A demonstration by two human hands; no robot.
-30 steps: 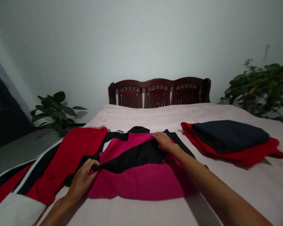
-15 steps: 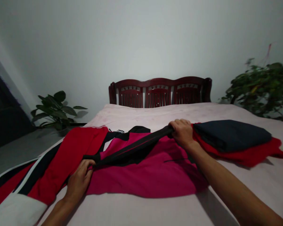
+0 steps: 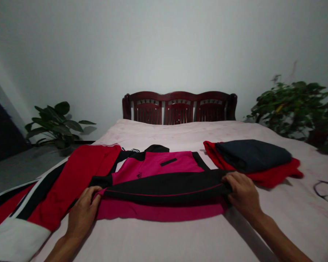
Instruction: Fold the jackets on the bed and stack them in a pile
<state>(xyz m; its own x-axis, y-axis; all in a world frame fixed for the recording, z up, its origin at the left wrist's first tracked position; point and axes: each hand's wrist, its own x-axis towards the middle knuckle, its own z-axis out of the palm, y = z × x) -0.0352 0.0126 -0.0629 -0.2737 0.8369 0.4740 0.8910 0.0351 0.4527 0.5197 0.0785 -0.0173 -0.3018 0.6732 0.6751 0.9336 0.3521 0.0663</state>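
Note:
A magenta and black jacket [image 3: 158, 165] lies flat on the pale bed sheet [image 3: 180, 240] in front of me. Its black sleeve [image 3: 164, 187] is stretched sideways across the body. My left hand [image 3: 83, 211] is closed on the sleeve's left end, by the jacket's left edge. My right hand [image 3: 242, 193] is closed on the sleeve's right end, at the jacket's right edge. Both hands rest low on the cloth.
A red, black and white garment [image 3: 57, 189] lies left of the jacket. A folded dark garment [image 3: 252, 154] sits on a folded red one [image 3: 273, 174] at the right. A dark cord [image 3: 326, 191] lies far right. A wooden headboard [image 3: 180, 107] and potted plants stand behind.
My right hand carried the black sleeve from the far right down toward me, laying it flat across the jacket. My left hand stayed at the left edge.

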